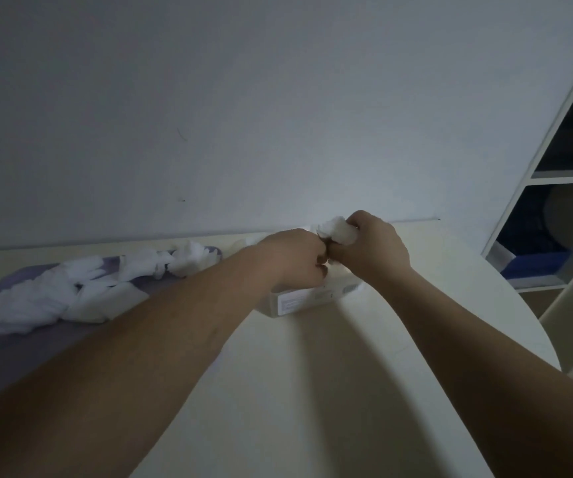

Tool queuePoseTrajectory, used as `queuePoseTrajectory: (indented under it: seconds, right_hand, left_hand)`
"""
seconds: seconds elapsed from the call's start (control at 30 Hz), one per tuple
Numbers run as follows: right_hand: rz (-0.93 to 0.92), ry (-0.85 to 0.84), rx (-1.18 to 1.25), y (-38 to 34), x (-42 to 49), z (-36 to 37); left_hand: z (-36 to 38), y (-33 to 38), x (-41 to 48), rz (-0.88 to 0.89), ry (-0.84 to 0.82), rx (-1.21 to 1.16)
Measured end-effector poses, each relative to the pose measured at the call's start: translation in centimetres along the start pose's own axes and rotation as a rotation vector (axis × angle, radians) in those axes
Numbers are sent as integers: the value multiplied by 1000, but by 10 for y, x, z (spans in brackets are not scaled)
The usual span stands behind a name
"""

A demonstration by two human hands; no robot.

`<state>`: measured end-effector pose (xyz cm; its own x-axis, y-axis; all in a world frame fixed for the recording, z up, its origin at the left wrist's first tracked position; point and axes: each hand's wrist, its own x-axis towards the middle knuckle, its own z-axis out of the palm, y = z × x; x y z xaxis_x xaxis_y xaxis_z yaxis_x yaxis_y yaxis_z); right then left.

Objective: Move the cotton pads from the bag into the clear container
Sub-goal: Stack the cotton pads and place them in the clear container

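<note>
— Progress so far?
— Partway, I judge. White pads (54, 294) are lying on a purple cloth (9, 350) at left. Left hand (295, 257) is curling tight; around what, I cannot tell. Right hand (371, 250) is grasping a cotton wad (338, 231) above the container (309, 300).
— Anything hidden?
— Hands are covering its inside; no bag is showing.
</note>
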<state>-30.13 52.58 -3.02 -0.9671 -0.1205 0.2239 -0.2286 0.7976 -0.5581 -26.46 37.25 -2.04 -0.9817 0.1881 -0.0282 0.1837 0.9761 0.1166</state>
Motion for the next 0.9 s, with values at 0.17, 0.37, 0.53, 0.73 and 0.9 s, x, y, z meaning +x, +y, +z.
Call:
queuePoseTrajectory:
  seconds: [0.17, 0.37, 0.53, 0.73, 0.9]
  right_hand:
    - [-19, -77, -316, -13, 2, 2]
    - [-32, -75, -511, -23, 8, 15]
    - [-79, -195, -412, -22, 6, 9]
    - [-178, -83, -263, -3, 9, -14]
    - [-291, -115, -220, -8, 2, -1]
  left_hand:
    - [4, -3, -5, 30, 63, -59]
    - [8, -5, -10, 38, 49, -64]
    - [12, -11, -13, 29, 109, -121]
    - [9, -21, -31, 22, 302, -253]
    - [11, -34, -50, -110, 368, -233]
